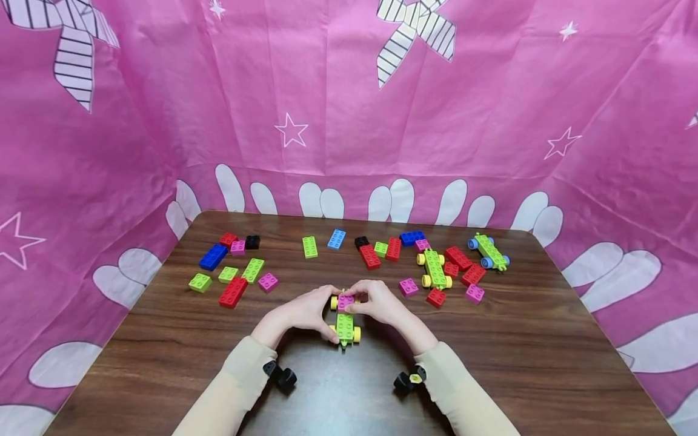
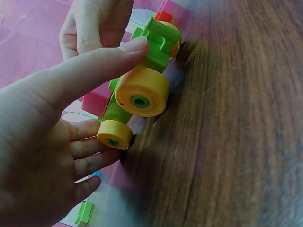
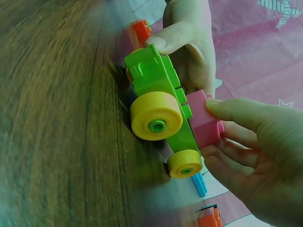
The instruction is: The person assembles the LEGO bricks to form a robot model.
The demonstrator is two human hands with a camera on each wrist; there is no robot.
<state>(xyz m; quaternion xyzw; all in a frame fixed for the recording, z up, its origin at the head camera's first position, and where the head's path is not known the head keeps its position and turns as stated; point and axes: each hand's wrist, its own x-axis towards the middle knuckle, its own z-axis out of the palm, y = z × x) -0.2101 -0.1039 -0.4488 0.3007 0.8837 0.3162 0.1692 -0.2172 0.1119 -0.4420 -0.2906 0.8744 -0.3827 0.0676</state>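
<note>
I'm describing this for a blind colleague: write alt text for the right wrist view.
The right hand pinches a pink block at one end of a green toy base with yellow wheels. The left hand touches the other end; brown tabletop lies underneath.

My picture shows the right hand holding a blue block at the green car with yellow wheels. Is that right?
Not quite: the block is pink, as the right wrist view shows. The right hand does hold it at the green car with yellow wheels.
</note>
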